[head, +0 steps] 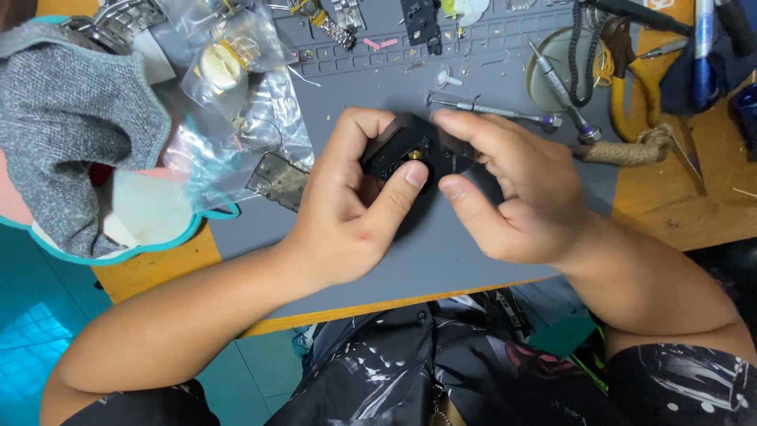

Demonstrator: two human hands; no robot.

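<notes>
- I hold a small black block between both hands above the middle of the grey mat that covers the surface.
- My left hand wraps the block from its left side: the fingers curl over the top edge, and the thumb presses up against the front face, just beside a small brass-coloured part set in the block.
- My right hand closes on the block from the right: the forefinger lies along the top edge and the thumb tip sits close under the lower right corner. Both grips are narrow and clamped on the block.
- Step in hand, as I judge it: steadying the block and working the brass part with the thumbs. Whether that part is seated or loose I cannot tell; it is too small.
- The next move calls for fine thumb pressure with the block kept level, so nothing small drops onto the mat.
- A slim metal screwdriver lies on the mat just behind the block, toward the far edge of the surface.
- Clear plastic bags and a grey cloth lie toward the far left corner; neither hand touches them.
</notes>
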